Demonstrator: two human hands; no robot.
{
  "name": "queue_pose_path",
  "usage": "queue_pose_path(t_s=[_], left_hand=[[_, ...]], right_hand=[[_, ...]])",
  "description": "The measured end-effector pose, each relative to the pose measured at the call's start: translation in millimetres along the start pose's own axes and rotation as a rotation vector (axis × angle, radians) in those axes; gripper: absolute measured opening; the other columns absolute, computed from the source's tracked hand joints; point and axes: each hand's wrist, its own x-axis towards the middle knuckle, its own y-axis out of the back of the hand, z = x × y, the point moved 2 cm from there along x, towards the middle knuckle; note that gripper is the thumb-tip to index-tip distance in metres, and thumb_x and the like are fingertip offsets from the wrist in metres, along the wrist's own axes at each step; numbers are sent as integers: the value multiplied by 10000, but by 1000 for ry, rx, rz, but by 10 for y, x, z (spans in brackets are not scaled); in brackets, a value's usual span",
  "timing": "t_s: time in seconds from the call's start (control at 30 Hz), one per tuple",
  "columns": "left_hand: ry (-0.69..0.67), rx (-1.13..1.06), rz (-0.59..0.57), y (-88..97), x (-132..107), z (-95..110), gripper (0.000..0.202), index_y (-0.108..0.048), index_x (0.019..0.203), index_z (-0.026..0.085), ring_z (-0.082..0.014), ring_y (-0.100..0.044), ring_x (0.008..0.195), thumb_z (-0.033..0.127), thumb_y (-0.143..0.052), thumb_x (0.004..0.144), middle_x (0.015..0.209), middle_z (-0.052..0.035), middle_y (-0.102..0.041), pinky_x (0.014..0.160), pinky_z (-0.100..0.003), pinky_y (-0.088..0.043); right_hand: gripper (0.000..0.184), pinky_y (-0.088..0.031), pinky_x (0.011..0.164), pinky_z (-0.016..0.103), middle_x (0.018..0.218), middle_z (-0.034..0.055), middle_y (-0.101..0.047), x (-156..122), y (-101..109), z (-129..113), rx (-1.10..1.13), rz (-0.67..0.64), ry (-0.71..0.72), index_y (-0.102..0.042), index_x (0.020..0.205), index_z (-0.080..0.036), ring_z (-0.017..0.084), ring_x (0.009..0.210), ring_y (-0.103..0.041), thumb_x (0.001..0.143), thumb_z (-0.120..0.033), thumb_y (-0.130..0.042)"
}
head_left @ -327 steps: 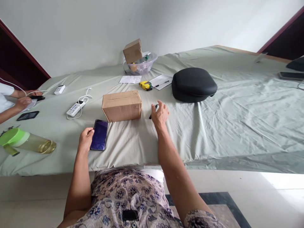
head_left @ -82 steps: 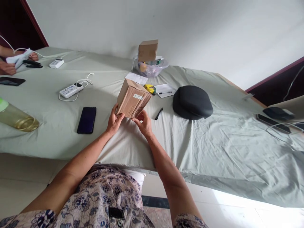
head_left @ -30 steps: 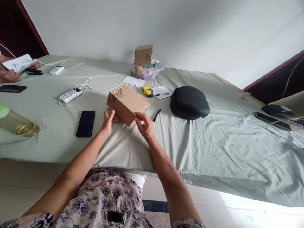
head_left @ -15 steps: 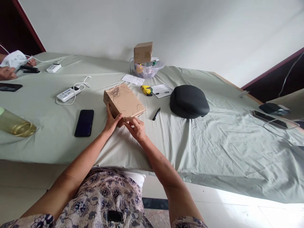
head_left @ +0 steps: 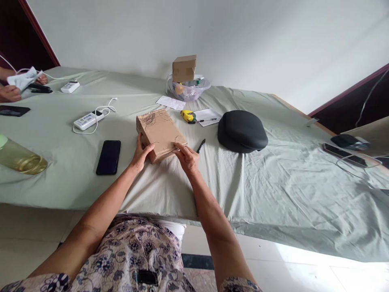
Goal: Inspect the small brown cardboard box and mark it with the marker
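A brown cardboard box (head_left: 160, 132) with dark scribbles on its top lies flat on the grey-green cloth of the table (head_left: 273, 174). My left hand (head_left: 140, 155) grips its near left corner, thumb on the side and fingers curled under the edge. At the near right edge, my right hand (head_left: 188, 156) holds it with fingers on top. A black pen (head_left: 200, 146) lies just right of the box and a dark phone (head_left: 108, 156) lies to its left.
A black padded case (head_left: 242, 132) sits to the right. Behind the box are a yellow tape measure (head_left: 188, 116), papers, and a clear bowl (head_left: 189, 88) with a small box on it. A power strip (head_left: 87, 120), a green-lidded bottle (head_left: 21, 157) and another person's hands (head_left: 10, 92) are at left.
The box, held tilted above the table a second ago, has been lowered and now lies flat on the cloth. My right hand has shifted from the front corner to the right edge.
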Motion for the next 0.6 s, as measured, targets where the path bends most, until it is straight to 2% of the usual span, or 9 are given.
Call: queue_pose_path(t_s=[0.13,0.27,0.4,0.5,0.6], left_hand=[[39,14,4,-8,-7,42,930,-454,1473,381,-313,-641,1241,493,-879,653,1364,-48,-673,843,-362,-594],[47,-26,-9,2,4,55,886,-490,1424,380,-277,-673,1136,494,-880,637,1301,-36,-695,733,-303,-564],[66,-104,-75,-3,3,64,745,-553,1332,345,-261,-688,1099,549,-860,685,1290,-28,-711,733,-313,-559],[66,-130,-94,-13,4,72,712,-580,1311,334,-263,-698,1109,553,-865,696,1297,-29,-722,760,-330,-564],[74,-180,-87,-4,27,76,692,-616,1295,325,-282,-693,1175,569,-860,694,1313,-29,-731,793,-347,-577]], right_hand=[[575,-585,707,309,856,52,-774,32,47,115,51,85,-108,-803,1159,-255,178,695,-690,990,-731,-528],[593,-573,693,325,736,32,-707,65,113,189,121,132,-179,-802,1138,-223,166,627,-619,960,-736,-564],[611,-534,642,303,652,-4,-629,77,156,237,174,127,-250,-798,1061,-224,154,592,-571,951,-767,-541],[639,-521,629,290,679,5,-649,79,140,250,205,84,-265,-788,963,-222,151,606,-586,944,-799,-515],[671,-523,624,287,680,6,-656,77,92,257,213,71,-273,-792,969,-221,151,610,-599,927,-827,-507]])
